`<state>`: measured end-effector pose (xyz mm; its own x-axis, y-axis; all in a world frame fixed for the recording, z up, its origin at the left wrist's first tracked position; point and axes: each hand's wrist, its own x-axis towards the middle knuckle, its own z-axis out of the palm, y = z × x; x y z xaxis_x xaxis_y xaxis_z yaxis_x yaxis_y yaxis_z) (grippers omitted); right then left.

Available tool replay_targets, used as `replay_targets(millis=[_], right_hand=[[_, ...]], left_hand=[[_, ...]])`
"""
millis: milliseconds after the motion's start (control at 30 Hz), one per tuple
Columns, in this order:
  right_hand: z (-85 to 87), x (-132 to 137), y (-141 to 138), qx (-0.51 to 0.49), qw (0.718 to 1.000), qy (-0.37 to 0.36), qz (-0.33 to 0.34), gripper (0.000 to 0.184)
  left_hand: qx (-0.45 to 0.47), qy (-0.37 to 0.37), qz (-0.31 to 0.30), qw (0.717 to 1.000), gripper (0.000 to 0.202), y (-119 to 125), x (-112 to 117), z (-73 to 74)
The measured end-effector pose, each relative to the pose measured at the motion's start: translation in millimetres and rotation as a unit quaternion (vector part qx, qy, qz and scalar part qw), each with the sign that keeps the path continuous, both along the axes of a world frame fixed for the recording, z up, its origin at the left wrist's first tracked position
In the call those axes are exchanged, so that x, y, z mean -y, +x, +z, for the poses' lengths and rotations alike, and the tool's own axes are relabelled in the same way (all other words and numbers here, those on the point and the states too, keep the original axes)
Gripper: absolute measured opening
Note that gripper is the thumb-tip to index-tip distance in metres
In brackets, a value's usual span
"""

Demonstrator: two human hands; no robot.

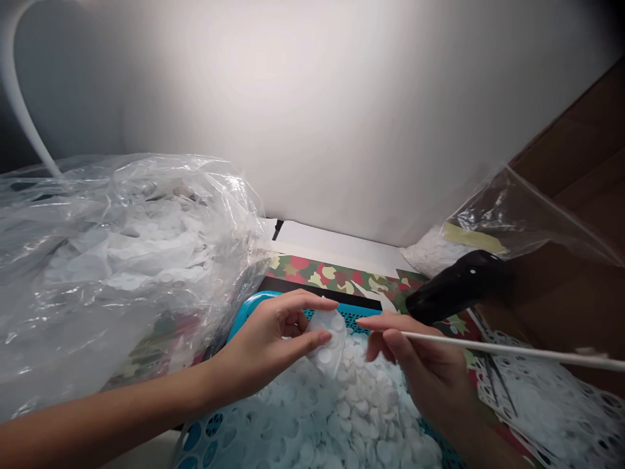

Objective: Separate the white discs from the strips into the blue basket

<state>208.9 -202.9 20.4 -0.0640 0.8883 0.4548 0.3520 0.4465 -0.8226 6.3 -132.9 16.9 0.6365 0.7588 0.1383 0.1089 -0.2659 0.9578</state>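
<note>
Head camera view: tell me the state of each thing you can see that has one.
Left hand, holding a clear piece dotted with white discs
Right hand, gripping a thin white rod
Blue perforated basket, heaped with loose white discs
Large clear plastic bag, crumpled, full of white material
Smaller clear plastic bag, white contents at its bottom, yellow tape on it
White punched sheet, full of round holes

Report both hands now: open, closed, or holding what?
Left hand: holding a translucent piece with white discs between thumb and fingers.
Right hand: holding a thin white rod.
</note>
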Motion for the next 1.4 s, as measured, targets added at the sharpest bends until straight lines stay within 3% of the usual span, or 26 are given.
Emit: replay_targets(millis=[100, 267, 933, 1267, 1400], right_hand=[[0.4, -2, 0, 0.054, 0.998, 0.016, -0.033, 0.019], [-0.2, 0, -6, 0.060, 0.997, -0.003, -0.048, 0.010], [1.6, 0, -5, 0.163, 0.984, 0.075, 0.020, 0.024], [4.1, 3, -11, 0.256, 0.963, 0.083, 0.006, 0.012], [3.2, 6, -9, 0.202, 0.977, 0.071, 0.012, 0.013]], left_hand=[[0.005, 0.001, -0.015, 1.000, 0.031, 0, 1, 0.2], [0.008, 0.008, -0.033, 0.999, 0.031, -1, 4, -2.0], [0.003, 0.057, -0.039, 0.998, 0.030, 0, 6, -5.1], [0.004, 0.068, -0.071, 0.995, 0.034, -1, 7, -1.8], [0.008, 0.083, -0.073, 0.994, 0.038, 0, 8, -3.1]])
